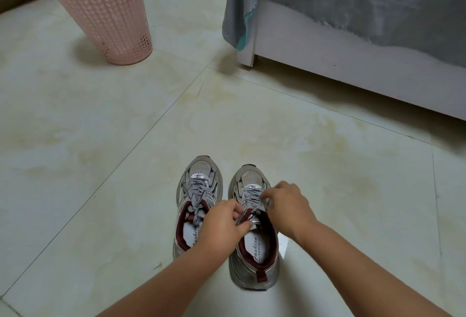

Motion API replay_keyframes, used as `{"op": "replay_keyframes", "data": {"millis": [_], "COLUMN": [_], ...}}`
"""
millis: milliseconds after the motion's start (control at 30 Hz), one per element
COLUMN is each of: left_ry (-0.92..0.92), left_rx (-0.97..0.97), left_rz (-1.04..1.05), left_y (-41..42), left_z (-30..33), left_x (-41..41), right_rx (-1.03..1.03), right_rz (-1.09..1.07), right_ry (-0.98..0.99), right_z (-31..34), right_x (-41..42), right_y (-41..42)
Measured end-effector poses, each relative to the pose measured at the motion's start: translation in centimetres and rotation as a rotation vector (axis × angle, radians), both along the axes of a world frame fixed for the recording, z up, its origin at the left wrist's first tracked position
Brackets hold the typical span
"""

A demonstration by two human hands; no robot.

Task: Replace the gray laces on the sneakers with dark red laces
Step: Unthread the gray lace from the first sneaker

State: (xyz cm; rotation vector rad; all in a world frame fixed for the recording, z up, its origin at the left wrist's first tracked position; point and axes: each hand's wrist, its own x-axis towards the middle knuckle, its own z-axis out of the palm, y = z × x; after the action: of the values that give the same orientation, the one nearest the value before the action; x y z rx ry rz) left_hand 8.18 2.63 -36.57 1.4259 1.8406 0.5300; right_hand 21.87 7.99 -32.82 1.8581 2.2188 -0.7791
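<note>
Two grey sneakers with dark red lining stand side by side on the tiled floor, toes pointing away from me. The left sneaker [199,188] has its gray lace [195,199] tied in a bow. Both my hands are on the right sneaker [254,261]. My left hand [222,223] pinches the tongue at the shoe's opening. My right hand [287,205] pinches the gray lace [252,196] over the eyelets. No dark red laces are in view.
A pink perforated plastic basket [108,18] stands at the far left. A white bed frame [353,71] draped with a grey blanket [365,1] fills the upper right. A white paper corner [283,247] pokes out beside the right sneaker.
</note>
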Motion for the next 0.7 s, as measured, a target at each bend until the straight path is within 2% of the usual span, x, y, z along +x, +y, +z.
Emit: {"op": "replay_keyframes", "data": {"millis": [67,133,333,500,700], "left_ry": [-0.004,-0.023,-0.025,-0.035,-0.027], "left_rx": [-0.003,-0.002,0.003,-0.024,-0.008], "left_rz": [0.003,0.010,0.008,0.013,0.007], "left_y": [0.0,0.1,0.2,-0.1,0.1], "left_z": [0.0,0.0,0.1,0.1,0.3], "left_x": [0.0,-0.1,-0.1,0.0,-0.1], "right_rx": [0.179,0.263,0.151,0.111,0.020], "right_rz": [0.150,0.287,0.497,0.332,-0.095], "right_ry": [0.037,0.103,-0.052,0.035,0.187], "right_z": [-0.3,-0.5,0.3,-0.1,-0.6], "right_x": [-0.7,-1.2,-1.7,-1.9,-1.2], "right_y": [-0.3,-0.3,1.1,0.4,0.1]}}
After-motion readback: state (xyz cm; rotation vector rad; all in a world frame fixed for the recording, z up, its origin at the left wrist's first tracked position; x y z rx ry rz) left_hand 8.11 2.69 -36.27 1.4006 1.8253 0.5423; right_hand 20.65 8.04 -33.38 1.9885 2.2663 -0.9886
